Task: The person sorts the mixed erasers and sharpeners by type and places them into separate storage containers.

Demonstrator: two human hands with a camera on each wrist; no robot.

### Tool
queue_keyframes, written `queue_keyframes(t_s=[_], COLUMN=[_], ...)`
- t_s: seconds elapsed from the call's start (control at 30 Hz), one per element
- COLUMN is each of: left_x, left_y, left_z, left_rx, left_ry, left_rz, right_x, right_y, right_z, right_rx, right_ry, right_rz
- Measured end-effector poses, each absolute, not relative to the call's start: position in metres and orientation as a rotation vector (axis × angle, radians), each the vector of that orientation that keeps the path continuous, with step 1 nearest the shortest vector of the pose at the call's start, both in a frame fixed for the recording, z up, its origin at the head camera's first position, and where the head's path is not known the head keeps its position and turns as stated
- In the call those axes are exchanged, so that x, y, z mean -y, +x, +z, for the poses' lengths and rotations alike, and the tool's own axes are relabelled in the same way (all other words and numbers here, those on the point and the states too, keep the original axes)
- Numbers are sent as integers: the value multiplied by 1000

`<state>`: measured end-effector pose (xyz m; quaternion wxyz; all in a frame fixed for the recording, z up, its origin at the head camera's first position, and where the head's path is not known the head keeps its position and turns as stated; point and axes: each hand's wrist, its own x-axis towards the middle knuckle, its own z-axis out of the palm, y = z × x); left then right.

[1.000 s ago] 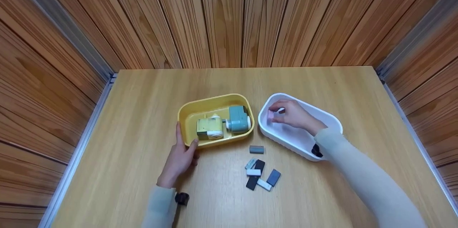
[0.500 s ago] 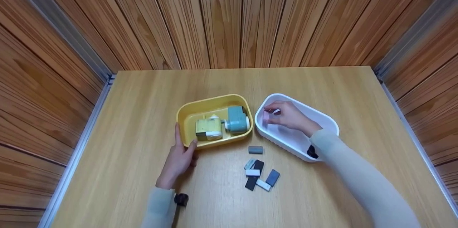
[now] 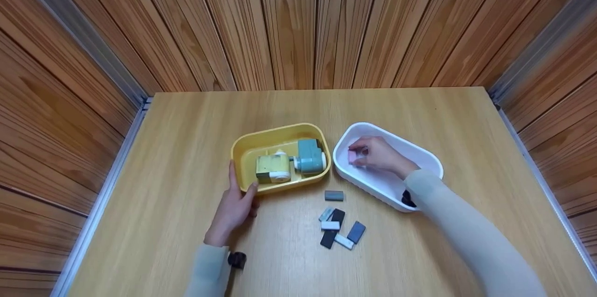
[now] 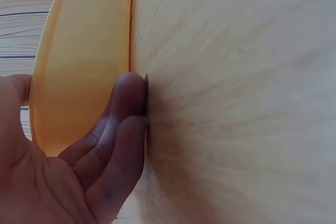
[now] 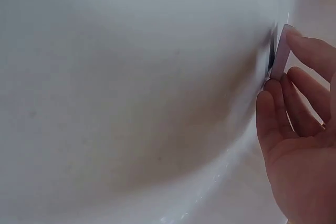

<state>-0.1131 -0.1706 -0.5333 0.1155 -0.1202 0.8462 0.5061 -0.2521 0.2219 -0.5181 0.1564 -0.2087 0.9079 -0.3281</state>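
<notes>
In the head view my left hand (image 3: 232, 210) holds the near left corner of a yellow bin (image 3: 266, 134). The left wrist view shows curled fingers (image 4: 123, 124) against the outer wall of the yellow bin (image 4: 89, 56). Inside sit a pale yellow-green boxy thing (image 3: 273, 166) with a white round part, and a teal boxy thing (image 3: 308, 155). My right hand (image 3: 380, 153) is inside a white bin (image 3: 415, 148), pinching a small pink block (image 3: 351, 156) by the left end. In the right wrist view the pink block (image 5: 281, 53) stands between thumb and fingertips near the wall.
Several small blocks lie on the wooden table (image 3: 280, 250) in front of the bins: a grey one (image 3: 334, 196), a dark blue one (image 3: 357, 232), a white one (image 3: 330, 225) across black, and others. Wood-panelled walls (image 3: 298, 26) enclose the table.
My right hand shifts slightly left inside the white bin, then back right and nearer, with the pink block still pinched. The left hand stays in place at the yellow bin.
</notes>
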Motion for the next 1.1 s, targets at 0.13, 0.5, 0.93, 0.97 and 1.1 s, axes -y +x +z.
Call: queue_keyframes(t_s=[0.13,0.5,0.93,0.97,1.1], left_x=[171,171,170,170,171], left_y=[-113,-112,-111,-111,-111], left_z=[-534,-534,-534,-534,-535], left_rx=[-2480,-2482,-2464,-2461,-2458], left_ry=[-356,-341,-341,-336,-339], left_rz=[1477,1483,1524,1526,1532], right_x=[-223,-229,-237,-237,-236], right_y=[-251,-248,-239,-237,-230], right_z=[-517,-499,-465,-463,-454], right_rx=[-2592,-2562,-2591,-2593,-2602], right_ry=[-585,-538,-601,-594,-604], right_rz=[-932,-1001,-1052,-1046,-1026])
